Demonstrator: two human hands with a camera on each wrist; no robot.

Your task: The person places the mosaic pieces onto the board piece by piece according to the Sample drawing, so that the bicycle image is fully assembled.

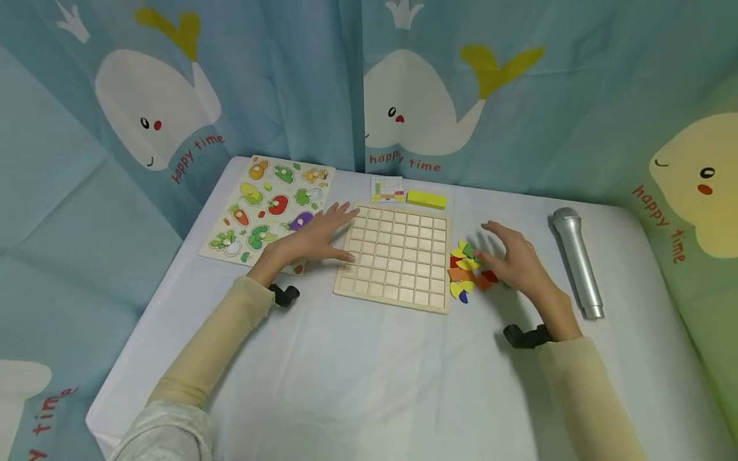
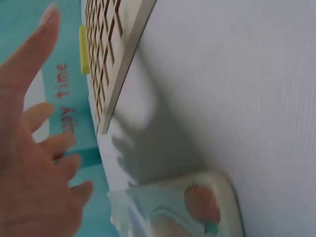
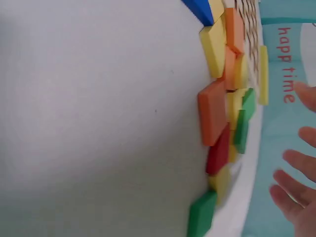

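My left hand (image 1: 317, 235) hovers with spread fingers at the left edge of a wooden grid board (image 1: 398, 256), and holds nothing. In the left wrist view, its shadow falls on the cloth beside that board (image 2: 116, 79). Over a small heap of coloured flat pieces (image 1: 461, 275) hangs my right hand (image 1: 516, 259), its fingers loosely bent and apart from them. The right wrist view shows an orange piece (image 3: 212, 116), a red piece (image 3: 218, 150), a blue piece (image 3: 198, 10) and green and yellow ones on the cloth. The board's cells hold no pieces.
A vegetable peg puzzle (image 1: 271, 246) lies at the left, partly under my left hand. Behind the grid board are a printed pattern card (image 1: 387, 189) and a yellow block (image 1: 426, 199). A silver microphone (image 1: 579, 262) lies at the right. Curtains (image 1: 323, 83) hang behind the table.
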